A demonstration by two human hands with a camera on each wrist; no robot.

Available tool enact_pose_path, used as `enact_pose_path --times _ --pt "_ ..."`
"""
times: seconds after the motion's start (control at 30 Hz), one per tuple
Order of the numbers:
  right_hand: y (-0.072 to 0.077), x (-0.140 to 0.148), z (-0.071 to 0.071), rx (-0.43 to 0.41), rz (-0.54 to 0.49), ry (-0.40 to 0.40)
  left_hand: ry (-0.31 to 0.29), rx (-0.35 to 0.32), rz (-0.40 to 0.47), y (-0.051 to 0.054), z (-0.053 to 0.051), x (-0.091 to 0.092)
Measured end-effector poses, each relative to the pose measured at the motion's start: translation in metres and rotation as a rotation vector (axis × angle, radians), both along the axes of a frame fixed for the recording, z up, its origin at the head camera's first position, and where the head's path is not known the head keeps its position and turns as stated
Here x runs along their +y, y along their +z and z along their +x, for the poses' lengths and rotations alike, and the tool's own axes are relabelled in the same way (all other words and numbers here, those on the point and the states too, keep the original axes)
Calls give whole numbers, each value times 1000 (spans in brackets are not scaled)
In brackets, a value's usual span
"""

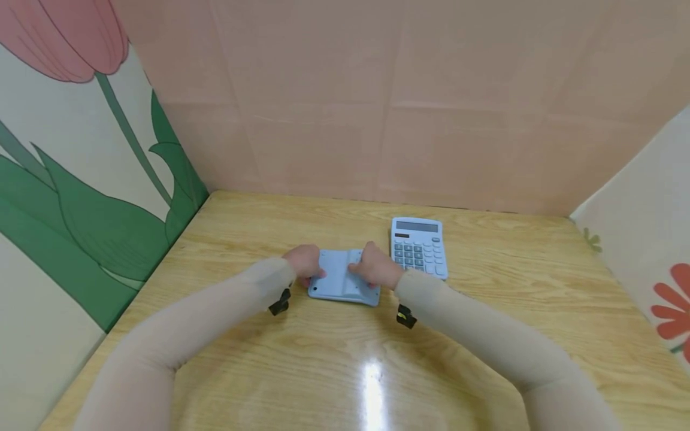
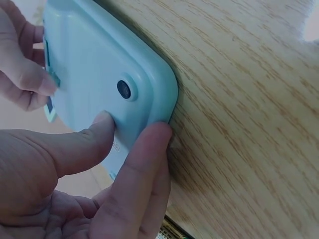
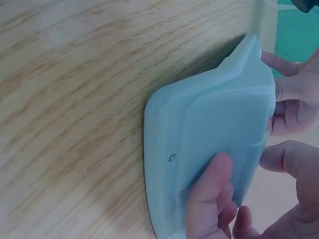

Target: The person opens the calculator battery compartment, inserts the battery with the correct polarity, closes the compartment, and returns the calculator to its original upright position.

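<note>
Near the centre of the frame, an upturned blue calculator point(image 1: 335, 280) is on or barely above the desk point(image 1: 269, 371), back showing. The left hand point(image 1: 305, 261) pinches its left edge between thumb and fingers; the right hand point(image 1: 378, 267) grips its right side. It should handle as light, stiff plastic, smooth enough to slip, best held by those side edges. Another calculator point(image 1: 417, 242) lies just right

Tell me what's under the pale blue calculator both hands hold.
Wooden tabletop shows around the calculator, whose back faces up. Its front and whatever lies directly beneath are covered, so I cannot tell what is there.
</note>
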State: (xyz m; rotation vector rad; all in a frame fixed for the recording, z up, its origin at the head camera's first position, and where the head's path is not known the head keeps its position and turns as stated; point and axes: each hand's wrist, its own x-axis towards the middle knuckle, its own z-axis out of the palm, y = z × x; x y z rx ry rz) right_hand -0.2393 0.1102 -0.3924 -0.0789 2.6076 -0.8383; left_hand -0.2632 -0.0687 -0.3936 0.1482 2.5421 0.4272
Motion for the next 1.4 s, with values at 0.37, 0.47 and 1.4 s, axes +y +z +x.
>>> enact_pose_path --times 0.37,0.47,1.4 --pt "3 14 5 30 -109 104 -5 7 -11 -1 -1 0" --pt "4 16 6 24 -117 125 2 8 -10 -1 -1 1" --pt "6 23 10 145 -5 228 -8 19 -7 -2 1 -1"
